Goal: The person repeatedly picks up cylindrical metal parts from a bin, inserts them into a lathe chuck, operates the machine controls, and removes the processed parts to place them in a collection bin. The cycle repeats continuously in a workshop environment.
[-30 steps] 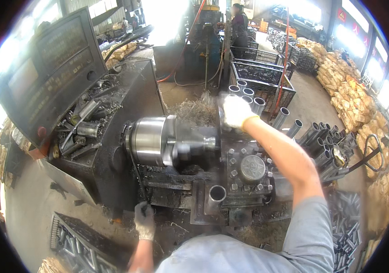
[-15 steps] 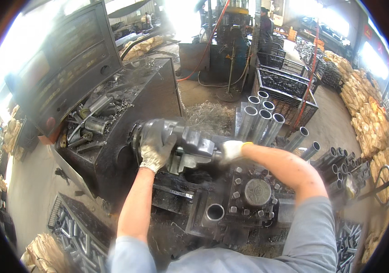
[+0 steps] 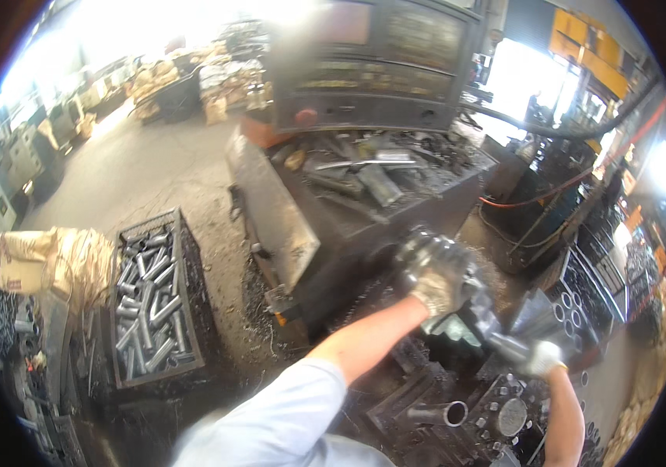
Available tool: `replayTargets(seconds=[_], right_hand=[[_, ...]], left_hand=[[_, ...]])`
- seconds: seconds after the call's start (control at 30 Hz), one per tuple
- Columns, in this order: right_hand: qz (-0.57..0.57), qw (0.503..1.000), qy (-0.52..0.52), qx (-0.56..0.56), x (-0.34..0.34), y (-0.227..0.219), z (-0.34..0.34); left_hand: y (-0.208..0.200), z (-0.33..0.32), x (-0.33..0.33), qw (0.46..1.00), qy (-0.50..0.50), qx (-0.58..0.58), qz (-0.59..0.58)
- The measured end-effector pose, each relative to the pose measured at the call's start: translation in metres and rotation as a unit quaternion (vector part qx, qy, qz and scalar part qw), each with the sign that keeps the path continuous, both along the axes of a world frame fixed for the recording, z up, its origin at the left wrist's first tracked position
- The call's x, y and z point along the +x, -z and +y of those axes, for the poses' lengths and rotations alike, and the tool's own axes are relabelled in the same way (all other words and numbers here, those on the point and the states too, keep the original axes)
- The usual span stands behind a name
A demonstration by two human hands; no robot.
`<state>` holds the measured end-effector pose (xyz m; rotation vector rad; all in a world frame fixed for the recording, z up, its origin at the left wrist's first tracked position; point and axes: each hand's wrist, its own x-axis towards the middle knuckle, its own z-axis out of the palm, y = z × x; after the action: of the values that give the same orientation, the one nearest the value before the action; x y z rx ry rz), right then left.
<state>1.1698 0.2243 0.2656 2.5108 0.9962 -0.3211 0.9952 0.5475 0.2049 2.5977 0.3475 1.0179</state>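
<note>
My left hand (image 3: 438,291), in a pale work glove with a grey front, lies on the metal lathe chuck (image 3: 423,254). Its fingers are blurred against the dark metal. My right hand (image 3: 545,359), in a white glove, is closed around the outer end of a grey metal tube (image 3: 509,347). The tube points back toward the stepped chuck jaws (image 3: 482,311); whether it sits inside them is hard to see. Below the hands is a bolted tool post (image 3: 513,417), with a short open-ended tube (image 3: 454,414) lying beside it.
A control panel (image 3: 372,86) rises behind a machine top littered with metal parts (image 3: 380,185). At left stands a crate (image 3: 199,342) of cut tubes, next to beige sacks (image 3: 84,268). Upright tubes (image 3: 569,310) stand at right. A red hose (image 3: 539,204) crosses behind.
My view has swung left, bringing the tube crate and control panel further into the picture. My left hand stays on the chuck. A tube now shows clearly in my right hand.
</note>
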Motion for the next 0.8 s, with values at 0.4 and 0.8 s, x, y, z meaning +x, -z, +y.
replayTargets(seconds=[0.4,0.8], right_hand=[[-0.137,0.838,0.052,0.525,-0.343,-0.020,0.014],[0.434,0.746,0.256,0.434,-0.373,0.209,-0.030]], left_hand=[[-0.002,-0.104,-0.210,0.739,0.448,-0.503,-0.031],[0.137,-0.128,-0.252,0.375,0.131,-0.912,0.101]])
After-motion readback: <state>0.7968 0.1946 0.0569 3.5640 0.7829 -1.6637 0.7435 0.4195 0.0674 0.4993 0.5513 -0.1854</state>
